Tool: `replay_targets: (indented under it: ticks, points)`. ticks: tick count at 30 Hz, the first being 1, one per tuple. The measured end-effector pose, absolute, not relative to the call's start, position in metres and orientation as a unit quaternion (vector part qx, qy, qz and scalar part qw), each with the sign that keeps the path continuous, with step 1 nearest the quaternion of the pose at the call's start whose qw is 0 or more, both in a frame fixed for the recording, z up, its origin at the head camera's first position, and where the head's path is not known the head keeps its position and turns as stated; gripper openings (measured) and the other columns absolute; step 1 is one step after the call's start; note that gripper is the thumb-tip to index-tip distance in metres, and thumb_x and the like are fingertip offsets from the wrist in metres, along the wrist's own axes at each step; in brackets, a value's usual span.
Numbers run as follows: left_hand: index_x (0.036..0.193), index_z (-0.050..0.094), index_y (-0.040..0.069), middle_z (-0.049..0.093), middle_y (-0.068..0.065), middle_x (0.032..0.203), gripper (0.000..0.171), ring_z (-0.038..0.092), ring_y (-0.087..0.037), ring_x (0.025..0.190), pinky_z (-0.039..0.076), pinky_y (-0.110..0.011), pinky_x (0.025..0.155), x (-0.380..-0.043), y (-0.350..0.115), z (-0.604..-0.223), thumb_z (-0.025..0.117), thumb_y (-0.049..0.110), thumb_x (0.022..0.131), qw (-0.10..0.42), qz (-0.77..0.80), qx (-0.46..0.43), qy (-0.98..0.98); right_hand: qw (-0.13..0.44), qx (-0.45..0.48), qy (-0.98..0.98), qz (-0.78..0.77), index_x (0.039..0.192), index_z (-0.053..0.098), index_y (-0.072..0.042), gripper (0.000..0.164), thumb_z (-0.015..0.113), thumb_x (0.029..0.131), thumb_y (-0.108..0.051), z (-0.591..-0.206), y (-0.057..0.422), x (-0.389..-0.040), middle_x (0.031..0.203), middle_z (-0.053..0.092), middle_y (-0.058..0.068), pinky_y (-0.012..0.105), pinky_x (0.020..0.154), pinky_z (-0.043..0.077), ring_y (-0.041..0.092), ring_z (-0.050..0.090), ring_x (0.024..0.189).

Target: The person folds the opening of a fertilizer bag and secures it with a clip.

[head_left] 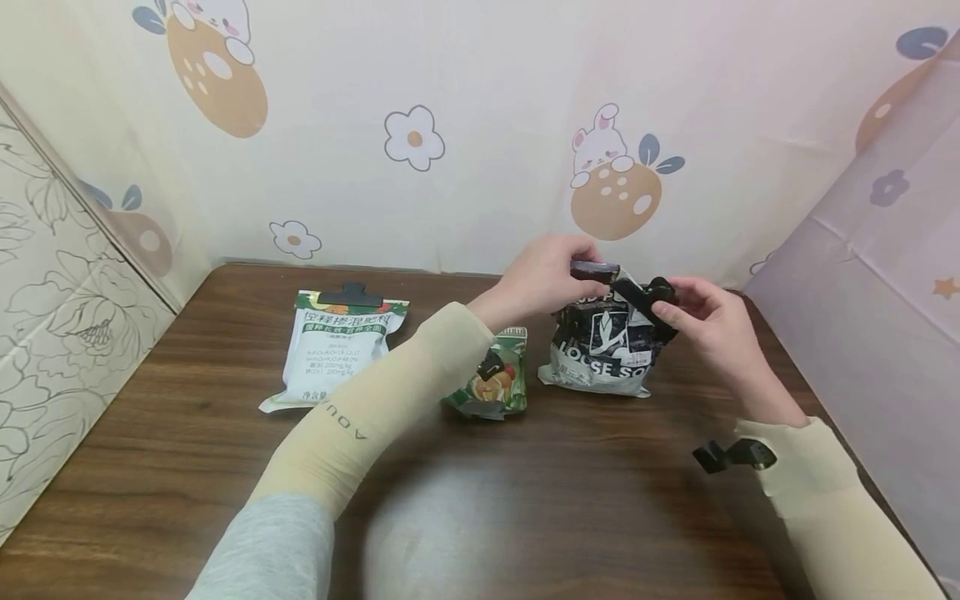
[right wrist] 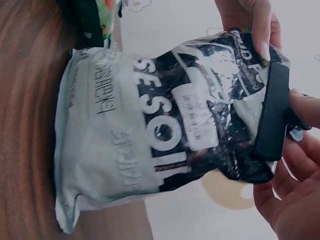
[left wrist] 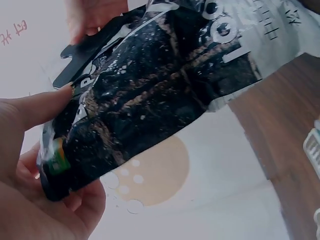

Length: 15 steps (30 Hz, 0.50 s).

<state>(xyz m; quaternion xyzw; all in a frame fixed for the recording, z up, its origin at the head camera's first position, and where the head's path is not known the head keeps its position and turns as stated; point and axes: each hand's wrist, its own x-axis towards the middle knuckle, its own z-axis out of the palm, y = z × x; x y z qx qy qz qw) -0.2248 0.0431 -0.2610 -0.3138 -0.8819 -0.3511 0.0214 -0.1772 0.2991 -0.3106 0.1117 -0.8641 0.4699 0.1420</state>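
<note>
A black-and-white soil bag (head_left: 600, 354) lettered "LOOSE SO" stands at the right of the table in the head view. My left hand (head_left: 546, 279) pinches its top left corner, with the thumb on the front of the bag (left wrist: 145, 90) in the left wrist view. At the top right, my right hand (head_left: 708, 317) grips a black clip (head_left: 637, 298). That clip (right wrist: 272, 112) lies across the top edge of the bag (right wrist: 170, 120) in the right wrist view. A white barcode label (right wrist: 195, 117) is on the bag's front.
To the left lies a white-and-green bag (head_left: 337, 346) with a black clip (head_left: 351, 294) on its top. Partly behind my left arm is a small green packet (head_left: 510, 375) with fruit pictures. A patterned curtain (head_left: 480, 192) hangs behind the wooden table (head_left: 585, 483).
</note>
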Motion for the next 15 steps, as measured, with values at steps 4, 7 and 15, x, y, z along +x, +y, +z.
replay_targets:
  ticks: [4,7,15]
  points:
    - [0.112,0.063,0.018,0.065,0.006,0.107,0.033,0.057,-0.009,0.096,0.043,-0.024,0.085,-0.225,0.036,-0.269,0.076,0.038,0.088,0.008,-0.382,-0.288,-0.878,0.117,0.108,-0.878,0.452,0.113,0.065,0.000,0.027,0.075,0.089,-0.009,-0.318,0.304,-0.179,0.086,0.066,-0.019,0.016,0.063,0.046,0.001,0.062,0.075]
    - [0.121,0.057,0.016,0.062,0.002,0.115,0.045,0.057,-0.011,0.102,0.044,-0.024,0.088,-0.224,0.030,-0.275,0.075,0.040,0.088,-0.015,-0.409,-0.259,-0.875,0.103,0.117,-0.889,0.431,0.109,0.065,0.000,0.025,0.075,0.090,-0.011,-0.321,0.307,-0.179,0.086,0.065,-0.016,0.018,0.063,0.045,0.001,0.060,0.074]
    - [0.130,0.054,0.012,0.067,-0.002,0.115,0.050,0.063,-0.015,0.108,0.050,-0.032,0.091,-0.219,0.019,-0.298,0.073,0.037,0.091,-0.096,-0.496,-0.224,-0.833,0.084,0.121,-0.905,0.399,0.112,0.062,0.002,0.029,0.073,0.092,-0.016,-0.328,0.314,-0.178,0.104,0.063,0.001,0.013,0.067,0.047,0.000,0.059,0.083]
